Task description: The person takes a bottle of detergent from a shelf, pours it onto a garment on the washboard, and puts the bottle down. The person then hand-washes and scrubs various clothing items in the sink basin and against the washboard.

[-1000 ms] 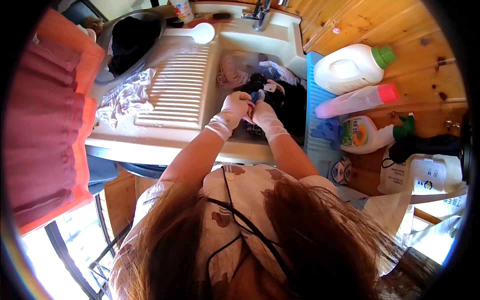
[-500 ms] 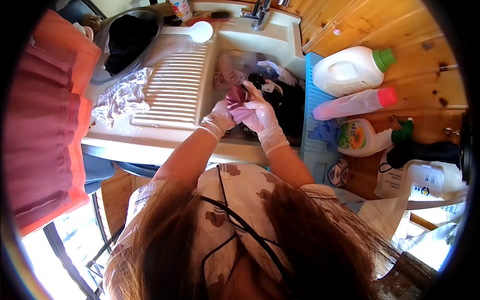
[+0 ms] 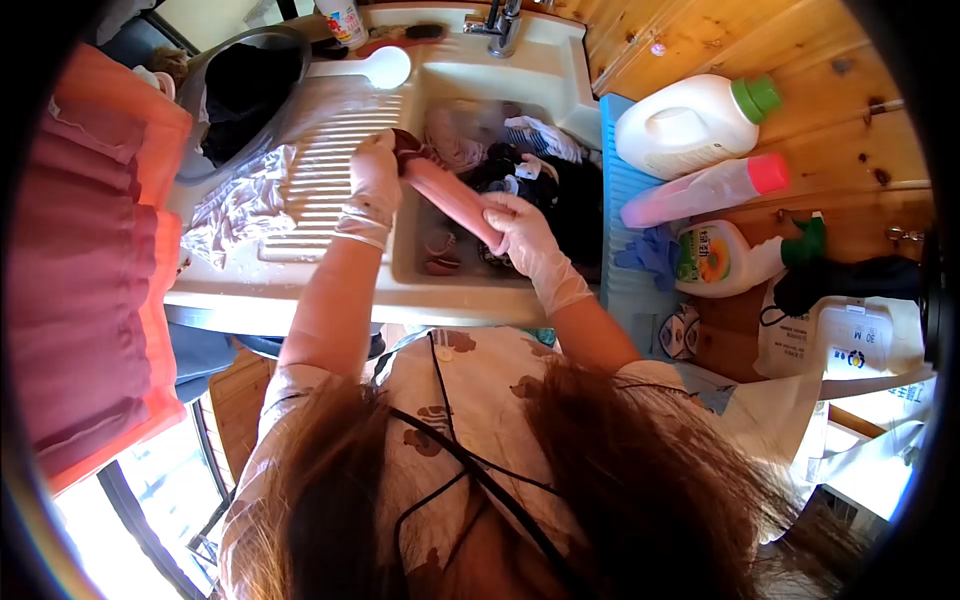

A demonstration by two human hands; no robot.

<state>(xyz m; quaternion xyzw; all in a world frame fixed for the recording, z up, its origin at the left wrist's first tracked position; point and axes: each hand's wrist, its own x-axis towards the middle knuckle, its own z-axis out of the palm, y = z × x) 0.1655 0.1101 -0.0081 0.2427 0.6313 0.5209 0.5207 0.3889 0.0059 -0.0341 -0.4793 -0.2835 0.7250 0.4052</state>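
Note:
A pink cloth (image 3: 450,196) is stretched slantwise between my two gloved hands, above the sink basin (image 3: 407,250). My left hand (image 3: 374,172) grips its upper end, beside a darker reddish part, over the basin's left edge. Lower down, my right hand (image 3: 522,232) is closed around the other end. Whether it is a sock or another small garment, I cannot tell. Below lie dark wet clothes (image 3: 575,205), a striped cloth (image 3: 543,138) and a pale pink cloth (image 3: 455,142) in the water. Thin whitish gloves cover both hands.
A ribbed washboard (image 3: 330,190) with a pale wet garment (image 3: 238,208) is left of the basin. Behind it stand a tub (image 3: 290,42) of dark clothes and a white scoop (image 3: 388,68). Detergent bottles (image 3: 690,128) lie along the right; a faucet (image 3: 503,35) is at the back.
The pink cloth was bunched between both hands and is now pulled out long. My left hand has moved up and left, my right slightly down. The view has shifted a little.

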